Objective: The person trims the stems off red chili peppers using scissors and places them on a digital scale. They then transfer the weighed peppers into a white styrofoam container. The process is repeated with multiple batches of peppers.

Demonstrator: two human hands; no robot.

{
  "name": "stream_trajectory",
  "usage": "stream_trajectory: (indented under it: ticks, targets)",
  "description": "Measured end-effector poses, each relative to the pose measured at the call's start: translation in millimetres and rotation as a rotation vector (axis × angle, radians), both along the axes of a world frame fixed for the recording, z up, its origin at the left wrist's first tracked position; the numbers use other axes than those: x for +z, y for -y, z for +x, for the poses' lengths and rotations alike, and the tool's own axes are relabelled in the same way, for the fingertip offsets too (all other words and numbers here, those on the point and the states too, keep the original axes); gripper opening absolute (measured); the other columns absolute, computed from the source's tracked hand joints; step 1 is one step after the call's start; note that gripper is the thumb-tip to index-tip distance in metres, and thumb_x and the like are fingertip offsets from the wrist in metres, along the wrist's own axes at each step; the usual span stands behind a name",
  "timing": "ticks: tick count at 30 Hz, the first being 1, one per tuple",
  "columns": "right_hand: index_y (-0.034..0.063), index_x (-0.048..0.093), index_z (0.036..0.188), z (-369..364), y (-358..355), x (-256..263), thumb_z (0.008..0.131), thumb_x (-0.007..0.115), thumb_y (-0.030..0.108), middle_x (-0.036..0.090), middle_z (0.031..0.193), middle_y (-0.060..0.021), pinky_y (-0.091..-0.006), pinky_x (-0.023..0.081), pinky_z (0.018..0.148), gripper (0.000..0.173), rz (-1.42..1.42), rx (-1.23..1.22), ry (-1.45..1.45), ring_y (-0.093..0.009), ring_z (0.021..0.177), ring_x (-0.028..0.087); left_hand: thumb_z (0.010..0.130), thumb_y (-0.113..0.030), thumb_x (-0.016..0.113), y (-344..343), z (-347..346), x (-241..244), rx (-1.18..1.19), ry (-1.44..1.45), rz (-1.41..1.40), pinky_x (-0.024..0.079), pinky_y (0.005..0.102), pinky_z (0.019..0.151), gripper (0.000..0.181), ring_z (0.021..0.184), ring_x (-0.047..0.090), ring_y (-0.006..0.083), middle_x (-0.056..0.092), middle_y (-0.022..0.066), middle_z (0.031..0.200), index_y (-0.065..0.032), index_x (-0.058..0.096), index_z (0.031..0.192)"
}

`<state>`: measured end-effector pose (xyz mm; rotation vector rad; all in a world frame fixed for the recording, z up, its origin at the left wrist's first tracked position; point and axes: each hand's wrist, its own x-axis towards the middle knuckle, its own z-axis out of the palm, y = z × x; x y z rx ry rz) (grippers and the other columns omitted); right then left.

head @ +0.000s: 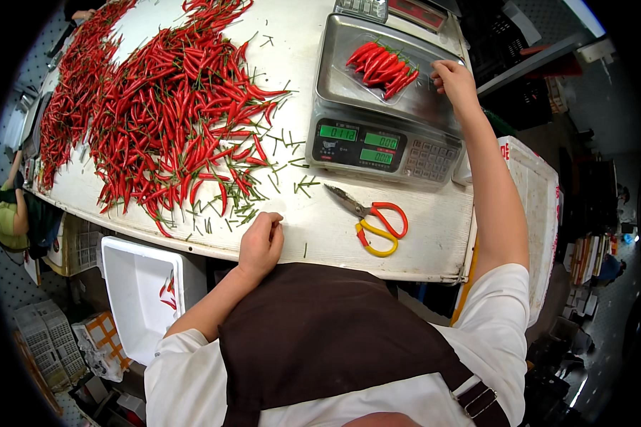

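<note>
My right hand (454,84) hovers at the right side of the scale's steel pan (336,58), its fingers loosely bent and slightly apart, with nothing seen in them. Left of it, on the pan, a clear plastic tray (364,85) holds a row of red chili peppers (382,66). The digital scale (363,144) has lit green displays. My left hand (260,241) rests at the table's near edge, fingers curled in and apparently empty. Beside it lie cut green stems (240,211). Scissors (366,213) with red and yellow handles lie on the table below the scale.
A large heap of red chilies (176,107) covers the left of the white table (432,229). A white foam box (139,299) with a few chilies stands below the left edge. Another foam box (534,197) is at right. A person (13,213) is at far left.
</note>
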<state>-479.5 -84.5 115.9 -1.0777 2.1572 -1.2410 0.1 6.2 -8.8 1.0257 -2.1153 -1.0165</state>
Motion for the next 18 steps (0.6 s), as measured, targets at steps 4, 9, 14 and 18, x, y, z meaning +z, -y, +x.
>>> stream_trajectory:
  ticks: [4,9,14,18]
  targets:
    - [0.0016,0.072,0.107,-9.3,18.1,-4.1,0.095,0.064,0.027,0.067,0.084,-0.003,-0.0258,0.05,0.061,0.03,0.104,0.148,-0.014,-0.01,0.069,0.059,0.091,0.002,0.06,0.1,-0.5,1.4,0.006,0.005,0.004,0.048,0.0301,0.058,0.012,0.064,0.06,0.0194,0.06,0.0117,0.081,-0.0006,0.058,0.103]
    - [0.0029,0.073,0.106,-5.5,28.3,1.3,0.095,0.064,0.025,0.066,0.082,-0.0017,-0.0246,0.049,0.06,0.026,0.208,0.247,-0.028,-0.009,0.068,0.058,0.089,0.003,0.06,0.1,-2.9,4.2,0.006,0.0,0.033,0.047,0.0369,0.06,0.014,0.067,0.058,0.0291,0.056,0.0151,0.083,-0.0003,0.057,0.102]
    - [0.0019,0.072,0.107,8.5,32.4,4.5,0.095,0.065,0.022,0.066,0.081,0.0,-0.0244,0.048,0.059,0.024,0.221,0.245,0.019,-0.008,0.067,0.056,0.089,0.003,0.06,-1.0,-3.1,2.0,0.009,-0.004,0.016,0.047,0.0371,0.059,0.014,0.065,0.058,0.0288,0.057,0.0148,0.081,0.0,0.057,0.102]
    - [-0.0001,0.071,0.104,16.7,35.5,10.1,0.096,0.063,0.017,0.066,0.081,-0.0016,-0.024,0.049,0.06,0.02,0.233,0.216,0.046,-0.008,0.067,0.057,0.089,0.003,0.06,-0.7,-3.3,3.0,0.008,0.003,0.024,0.048,0.0373,0.059,0.013,0.065,0.059,0.0288,0.058,0.0151,0.082,0.0004,0.057,0.102]
